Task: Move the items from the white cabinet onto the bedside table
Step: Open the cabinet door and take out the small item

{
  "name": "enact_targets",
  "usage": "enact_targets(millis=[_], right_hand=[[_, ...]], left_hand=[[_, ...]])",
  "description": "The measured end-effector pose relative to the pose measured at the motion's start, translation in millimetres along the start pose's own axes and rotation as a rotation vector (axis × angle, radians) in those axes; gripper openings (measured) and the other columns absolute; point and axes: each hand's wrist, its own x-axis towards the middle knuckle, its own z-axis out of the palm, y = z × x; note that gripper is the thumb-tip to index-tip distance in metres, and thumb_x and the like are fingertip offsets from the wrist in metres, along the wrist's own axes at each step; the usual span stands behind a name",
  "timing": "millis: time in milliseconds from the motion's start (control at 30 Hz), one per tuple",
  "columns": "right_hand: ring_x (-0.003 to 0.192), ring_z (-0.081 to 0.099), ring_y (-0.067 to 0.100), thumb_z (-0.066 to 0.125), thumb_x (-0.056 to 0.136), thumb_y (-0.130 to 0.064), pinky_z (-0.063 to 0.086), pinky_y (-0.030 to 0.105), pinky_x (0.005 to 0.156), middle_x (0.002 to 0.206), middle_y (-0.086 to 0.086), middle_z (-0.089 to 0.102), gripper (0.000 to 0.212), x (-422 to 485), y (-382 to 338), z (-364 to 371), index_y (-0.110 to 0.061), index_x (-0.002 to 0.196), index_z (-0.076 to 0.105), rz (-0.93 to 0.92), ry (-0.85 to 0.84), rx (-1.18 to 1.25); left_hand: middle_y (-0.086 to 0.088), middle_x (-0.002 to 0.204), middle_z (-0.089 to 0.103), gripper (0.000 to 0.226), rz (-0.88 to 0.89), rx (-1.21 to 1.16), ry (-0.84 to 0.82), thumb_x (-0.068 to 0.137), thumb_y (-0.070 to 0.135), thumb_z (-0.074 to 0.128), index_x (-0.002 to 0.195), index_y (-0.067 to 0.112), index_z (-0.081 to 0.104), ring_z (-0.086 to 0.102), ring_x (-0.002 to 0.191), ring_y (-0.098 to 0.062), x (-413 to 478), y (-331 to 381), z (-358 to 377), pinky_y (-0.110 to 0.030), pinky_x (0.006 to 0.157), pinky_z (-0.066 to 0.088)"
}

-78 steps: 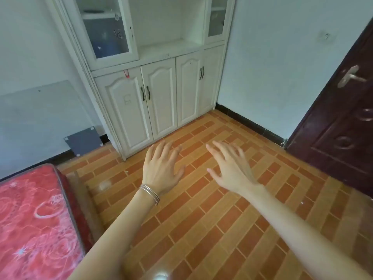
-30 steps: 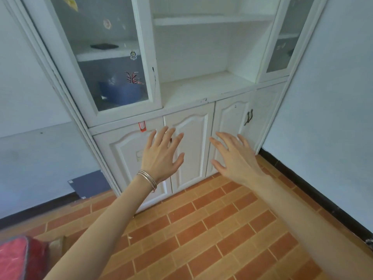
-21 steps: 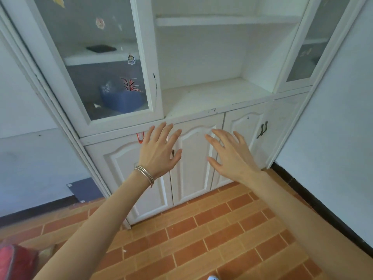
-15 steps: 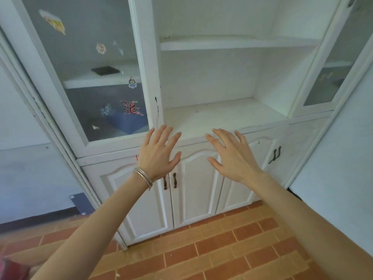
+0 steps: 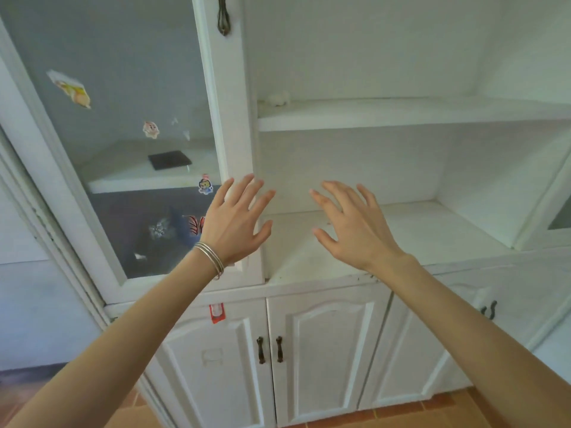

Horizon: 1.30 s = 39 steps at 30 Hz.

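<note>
The white cabinet [image 5: 401, 267] fills the view. Behind its left glass door [image 5: 129, 149] a flat dark object [image 5: 169, 160] lies on the upper shelf, and a blue item [image 5: 182, 230] with a red-and-white pattern sits on the lower shelf. A small white object [image 5: 278, 98] rests at the left end of the open upper middle shelf. My left hand [image 5: 234, 220], with bangles on the wrist, hovers with spread fingers in front of the door's right frame. My right hand [image 5: 352, 223] hovers with spread fingers over the open lower shelf. Neither hand holds anything.
The glass door's dark handle [image 5: 223, 15] hangs at the top of its right frame. Stickers [image 5: 72, 89] dot the glass. Below are shut lower doors with dark handles [image 5: 270, 349] and a red tag [image 5: 217, 312]. Orange floor tiles [image 5: 448, 412] show at the bottom.
The view has come closer to the cabinet and tilted upward; the floor and red mattress have dropped out of sight. Both hands have risen from the lower doors to shelf height, still spread and empty.
</note>
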Motion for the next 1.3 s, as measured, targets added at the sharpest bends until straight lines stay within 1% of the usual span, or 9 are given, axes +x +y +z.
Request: enact_targets(millis=[200,400,600,800,933,1067,1167,1233,1300], right_hand=[[0.126,0.043,0.029,0.04,0.081,-0.046,0.03,0.053,0.103,0.135,0.016,0.048,0.063,75.2,24.6,18.0,-0.011,0.133,0.049,-0.042,0.083,-0.036],[0.139,0.025,0.027,0.039,0.084,-0.046,0.013,0.051,0.113,0.146,0.016,0.035,0.067,127.9,35.8,31.1,-0.008,0.139,0.04,-0.071,0.177,-0.014],[0.139,0.022,0.028,0.058,0.085,-0.043,0.008,0.052,0.114,0.149,0.016,0.031,0.077,152.3,43.4,47.2,-0.007,0.145,0.026,-0.115,0.136,-0.036],[0.136,0.024,0.027,0.048,0.08,-0.052,0.007,0.05,0.114,0.146,0.015,0.034,0.081,152.2,52.6,55.1,-0.009,0.145,0.026,-0.154,0.154,-0.05],[0.138,0.023,0.027,0.06,0.08,-0.048,0.008,0.051,0.114,0.148,0.015,0.032,0.085,152.5,56.7,54.5,-0.009,0.146,0.025,-0.183,0.139,-0.056],[0.14,0.018,0.029,0.06,0.082,-0.046,0.006,0.052,0.114,0.15,0.017,0.027,0.084,150.5,52.1,47.1,-0.008,0.146,0.024,-0.183,0.078,-0.037],[0.141,0.017,0.031,0.058,0.085,-0.041,0.011,0.051,0.115,0.15,0.02,0.026,0.079,138.9,49.2,41.5,-0.006,0.146,0.024,-0.198,0.053,0.028],[0.135,0.031,0.034,0.056,0.086,-0.037,0.02,0.052,0.112,0.144,0.022,0.036,0.069,122.0,44.6,41.1,-0.001,0.141,0.033,-0.235,0.056,0.071],[0.126,0.043,0.035,0.045,0.084,-0.04,0.031,0.053,0.106,0.136,0.02,0.045,0.065,101.8,35.3,40.4,-0.002,0.136,0.041,-0.254,0.039,0.099]], left_hand=[[-0.012,0.131,0.056,0.051,0.073,0.066,0.078,0.089,0.039,0.04,0.127,0.009,0.057,0.039,0.132,-0.029,48.1,-45.0,22.3,-0.049,0.112,0.023],[-0.011,0.131,0.056,0.043,0.226,0.158,0.173,0.09,0.03,0.045,0.121,0.006,0.061,0.034,0.137,-0.025,65.5,-65.7,33.8,-0.051,0.114,0.021],[-0.012,0.124,0.057,0.034,0.313,0.354,0.117,0.088,0.026,0.048,0.108,0.004,0.064,0.026,0.139,-0.029,68.2,-69.0,30.6,-0.049,0.115,0.017],[-0.01,0.101,0.061,0.022,0.317,0.35,0.055,0.085,0.025,0.043,0.088,0.01,0.06,0.034,0.136,-0.033,76.2,-57.7,15.5,-0.054,0.115,0.014],[-0.009,0.091,0.061,0.018,0.311,0.365,0.028,0.082,0.026,0.049,0.086,0.01,0.058,0.044,0.126,-0.035,69.4,-47.2,3.7,-0.056,0.113,0.017],[-0.009,0.089,0.061,0.021,0.264,0.352,0.019,0.081,0.027,0.051,0.085,0.009,0.059,0.049,0.115,-0.034,59.7,-28.1,-14.9,-0.056,0.112,0.021],[-0.009,0.089,0.062,0.023,0.213,0.332,0.047,0.082,0.024,0.048,0.084,0.006,0.064,0.05,0.113,-0.033,44.9,-13.7,-28.4,-0.054,0.113,0.02],[-0.01,0.09,0.063,0.025,0.173,0.331,0.08,0.083,0.021,0.046,0.081,0.005,0.066,0.05,0.113,-0.032,31.9,-5.3,-39.4,-0.053,0.115,0.016],[-0.011,0.09,0.064,0.024,0.144,0.326,0.109,0.082,0.018,0.048,0.077,0.004,0.067,0.048,0.115,-0.032,16.2,1.7,-52.2,-0.051,0.116,0.015]])
